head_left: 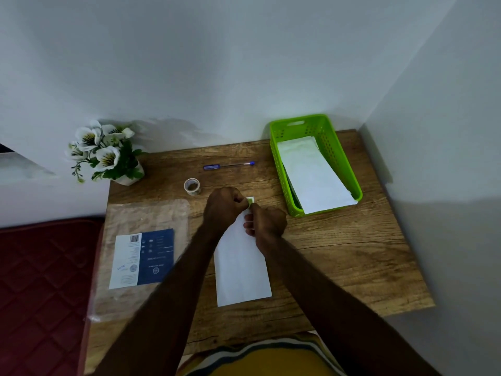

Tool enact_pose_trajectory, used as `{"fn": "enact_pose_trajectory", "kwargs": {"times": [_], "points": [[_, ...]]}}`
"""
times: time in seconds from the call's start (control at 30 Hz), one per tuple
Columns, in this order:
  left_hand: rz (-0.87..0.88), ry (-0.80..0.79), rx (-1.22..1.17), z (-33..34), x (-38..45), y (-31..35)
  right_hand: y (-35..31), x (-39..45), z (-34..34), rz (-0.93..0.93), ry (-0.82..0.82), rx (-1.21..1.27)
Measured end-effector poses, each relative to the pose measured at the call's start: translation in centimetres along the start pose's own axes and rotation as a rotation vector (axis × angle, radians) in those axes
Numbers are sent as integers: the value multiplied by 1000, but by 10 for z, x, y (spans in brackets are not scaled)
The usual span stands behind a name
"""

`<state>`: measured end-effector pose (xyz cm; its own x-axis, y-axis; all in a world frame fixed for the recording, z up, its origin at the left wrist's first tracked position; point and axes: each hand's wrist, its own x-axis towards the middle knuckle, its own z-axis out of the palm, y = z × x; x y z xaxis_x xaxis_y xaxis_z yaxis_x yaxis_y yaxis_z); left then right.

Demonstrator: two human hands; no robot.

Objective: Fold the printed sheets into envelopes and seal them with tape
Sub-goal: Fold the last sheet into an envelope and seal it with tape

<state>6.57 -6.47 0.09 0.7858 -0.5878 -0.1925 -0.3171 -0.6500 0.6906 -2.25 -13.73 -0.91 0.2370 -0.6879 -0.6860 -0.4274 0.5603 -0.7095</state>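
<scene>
Folded sheet [242, 270] lay flat mid-tabletop [352, 253]: light, limp, crease-prone, best held by far edge. Left hand [222, 206] and right hand [267, 223], fingers curled, pinched small green-white piece [250, 201] there. Tape roll [192, 186] just beyond.

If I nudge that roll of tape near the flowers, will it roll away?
Probably not: the tape roll seems to lie flat on its side on the table, so it should slide. It looks small and hollow, likely light. Stood on edge, it could roll.
</scene>
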Motion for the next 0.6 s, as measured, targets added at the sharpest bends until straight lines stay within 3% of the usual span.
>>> {"fn": "enact_pose_trajectory", "kwargs": {"times": [0.47, 0.6], "points": [[16, -20, -5, 0, 5, -1, -5, -6, -1, 1, 12, -37], [1, 40, -24, 1, 2, -2, -6, -6, -1, 14, -1, -52]]}}
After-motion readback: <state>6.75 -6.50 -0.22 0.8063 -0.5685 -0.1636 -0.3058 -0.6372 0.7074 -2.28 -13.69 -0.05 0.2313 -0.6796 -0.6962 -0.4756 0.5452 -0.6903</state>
